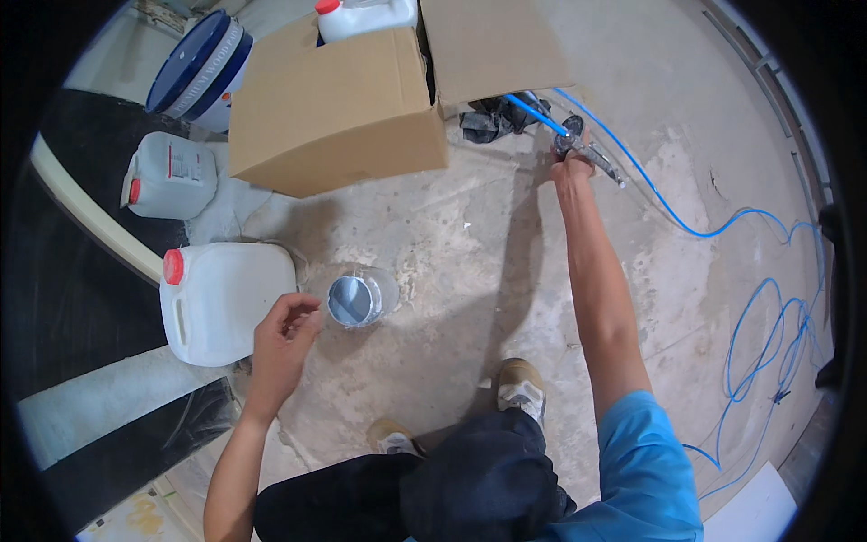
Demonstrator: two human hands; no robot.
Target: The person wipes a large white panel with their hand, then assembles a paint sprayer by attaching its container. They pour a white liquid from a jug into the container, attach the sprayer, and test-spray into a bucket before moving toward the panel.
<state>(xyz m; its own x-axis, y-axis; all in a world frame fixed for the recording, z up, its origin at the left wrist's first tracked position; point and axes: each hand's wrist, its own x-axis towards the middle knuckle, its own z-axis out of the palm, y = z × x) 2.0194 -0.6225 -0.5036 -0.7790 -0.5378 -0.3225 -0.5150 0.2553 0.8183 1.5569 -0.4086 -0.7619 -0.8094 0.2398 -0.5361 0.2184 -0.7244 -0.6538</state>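
Stretched out far ahead to the right, my right hand (573,164) is closed around a metal spray gun (607,166), with a blue air hose (539,112) running by it. The hand hides part of the gun. My left hand (287,332) hovers with loosely curled fingers and nothing visible in it. Just right of that hand, a clear plastic cup (386,291) with grey-blue liquid (350,302) stands on the floor. A white jug with a red cap (230,298) is on the hand's other side.
An open cardboard box (334,113) holds a white container (368,18). A blue-lidded bucket (200,72) and a second jug (176,173) stand left of it. Black crumpled material (486,125) lies by the box. Loose blue hose (768,339) coils at right. My shoes (520,384) are near.
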